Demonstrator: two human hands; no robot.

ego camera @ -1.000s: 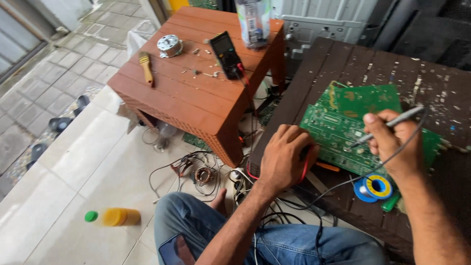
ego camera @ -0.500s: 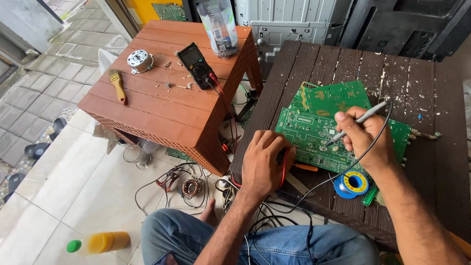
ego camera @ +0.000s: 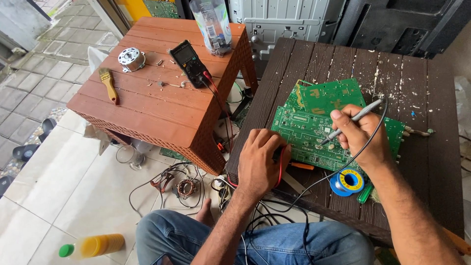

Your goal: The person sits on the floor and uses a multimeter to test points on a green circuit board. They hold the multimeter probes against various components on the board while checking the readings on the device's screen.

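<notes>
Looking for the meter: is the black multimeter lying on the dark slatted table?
No, the black multimeter lies on the reddish-brown plastic table.

View: the head camera swings left and down, so the brown table [ego camera: 162, 105] sits fuller in frame and the yellow bottle [ego camera: 95, 245] slides toward the bottom-left corner.
Right hand [ego camera: 360, 135]: draws in over the green circuit board [ego camera: 314, 130], with the grey soldering iron [ego camera: 353, 119] angled lower, tip on the board.
Left hand [ego camera: 260, 162]: shifts slightly toward the board's near edge.
Solder spool [ego camera: 347, 181]: now fully uncovered beside the right wrist.
</notes>
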